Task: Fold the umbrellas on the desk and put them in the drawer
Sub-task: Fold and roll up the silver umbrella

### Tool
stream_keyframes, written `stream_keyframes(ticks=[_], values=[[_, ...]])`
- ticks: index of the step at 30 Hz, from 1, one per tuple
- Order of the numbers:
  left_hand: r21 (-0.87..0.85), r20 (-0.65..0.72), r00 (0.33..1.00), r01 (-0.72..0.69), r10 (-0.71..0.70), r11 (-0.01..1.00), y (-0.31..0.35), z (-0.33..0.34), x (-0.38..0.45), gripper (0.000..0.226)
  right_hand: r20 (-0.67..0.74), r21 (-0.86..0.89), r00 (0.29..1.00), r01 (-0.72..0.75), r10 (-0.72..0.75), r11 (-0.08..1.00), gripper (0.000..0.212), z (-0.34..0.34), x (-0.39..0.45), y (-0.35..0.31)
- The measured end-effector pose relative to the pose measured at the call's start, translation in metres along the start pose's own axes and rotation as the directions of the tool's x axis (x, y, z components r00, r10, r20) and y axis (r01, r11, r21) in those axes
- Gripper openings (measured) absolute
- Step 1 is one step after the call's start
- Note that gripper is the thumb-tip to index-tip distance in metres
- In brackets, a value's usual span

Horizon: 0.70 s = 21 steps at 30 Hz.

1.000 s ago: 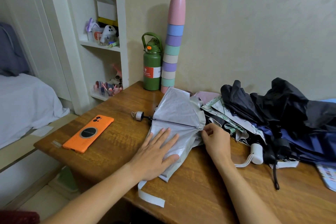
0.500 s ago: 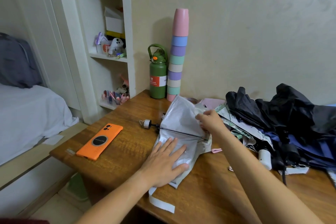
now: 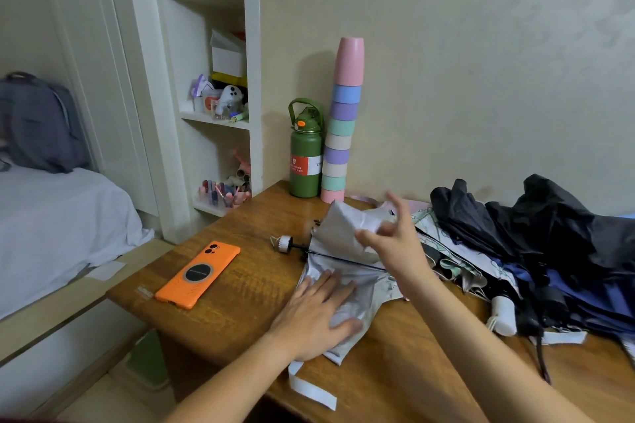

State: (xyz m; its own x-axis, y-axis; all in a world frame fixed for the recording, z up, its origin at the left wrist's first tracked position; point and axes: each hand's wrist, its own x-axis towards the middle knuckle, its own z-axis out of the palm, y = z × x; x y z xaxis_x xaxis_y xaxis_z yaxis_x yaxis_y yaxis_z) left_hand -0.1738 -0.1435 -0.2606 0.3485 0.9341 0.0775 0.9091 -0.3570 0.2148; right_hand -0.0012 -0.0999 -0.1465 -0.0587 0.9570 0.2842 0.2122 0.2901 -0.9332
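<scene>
A silver folding umbrella [image 3: 331,233] lies half collapsed on the wooden desk [image 3: 247,312], its round tip cap [image 3: 283,244] pointing left and a white strap [image 3: 311,390] hanging over the front edge. My left hand [image 3: 319,312] presses flat on the near part of its canopy. My right hand [image 3: 395,244] hovers over the far part with fingers spread and blurred, holding nothing that I can see. A heap of dark, navy and patterned umbrellas [image 3: 549,237] covers the desk's right side, with a white handle [image 3: 503,316] sticking out. No drawer is in view.
An orange phone [image 3: 197,275] lies at the desk's left. A green bottle [image 3: 305,154] and a tall stack of pastel cups [image 3: 343,127] stand against the wall. Cluttered white shelves [image 3: 220,113] and a bed [image 3: 51,216] are on the left.
My right hand moved from the canopy's near edge up to the far panel, lifted that fold, and now has its fingers spread. The left hand stayed pressed on the canopy. The camera tilted up.
</scene>
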Motion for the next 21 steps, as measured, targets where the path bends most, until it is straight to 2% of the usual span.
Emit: stream_keyframes(ticks=[2,4,8,10,13,14,17,19,21], values=[[-0.056,-0.04,0.999,0.002,-0.004,0.998,-0.002,0.001,0.0,0.08,-0.002,-0.2,0.991,0.133,-0.136,0.971,0.053,-0.002,-0.022,0.011],[-0.156,-0.118,0.993,-0.017,-0.001,0.988,-0.001,-0.001,-0.001,0.068,0.003,-0.277,0.98,0.194,-0.201,0.941,0.038,-0.003,-0.044,0.021],[-0.296,-0.299,0.95,-0.002,-0.091,0.955,-0.002,-0.002,-0.002,0.046,0.015,-0.335,0.966,0.248,-0.258,0.909,0.036,-0.002,-0.083,0.045],[-0.303,-0.286,0.949,0.041,-0.132,0.952,-0.002,-0.001,-0.001,0.052,0.014,-0.344,0.962,0.261,-0.273,0.902,0.038,-0.001,-0.094,0.054],[-0.315,-0.151,0.973,0.118,-0.172,0.942,-0.003,-0.003,0.0,0.067,0.054,-0.354,0.953,0.298,-0.299,0.886,0.037,0.003,-0.102,0.06],[-0.4,-0.119,0.969,0.153,-0.217,0.904,-0.003,-0.005,0.0,0.068,0.085,-0.374,0.944,0.326,-0.318,0.868,0.035,0.005,-0.104,0.06],[-0.729,-0.135,0.918,0.163,-0.374,0.665,-0.004,-0.013,-0.002,0.052,0.135,-0.415,0.928,0.372,-0.348,0.831,0.032,0.008,-0.109,0.06],[-0.818,-0.174,0.862,0.143,-0.476,0.558,-0.008,-0.017,-0.005,0.036,0.136,-0.42,0.928,0.371,-0.347,0.828,0.033,0.008,-0.109,0.062],[-0.878,-0.19,0.813,0.11,-0.55,0.465,-0.013,-0.02,-0.01,0.031,0.142,-0.413,0.922,0.385,-0.36,0.825,0.032,0.007,-0.108,0.065]])
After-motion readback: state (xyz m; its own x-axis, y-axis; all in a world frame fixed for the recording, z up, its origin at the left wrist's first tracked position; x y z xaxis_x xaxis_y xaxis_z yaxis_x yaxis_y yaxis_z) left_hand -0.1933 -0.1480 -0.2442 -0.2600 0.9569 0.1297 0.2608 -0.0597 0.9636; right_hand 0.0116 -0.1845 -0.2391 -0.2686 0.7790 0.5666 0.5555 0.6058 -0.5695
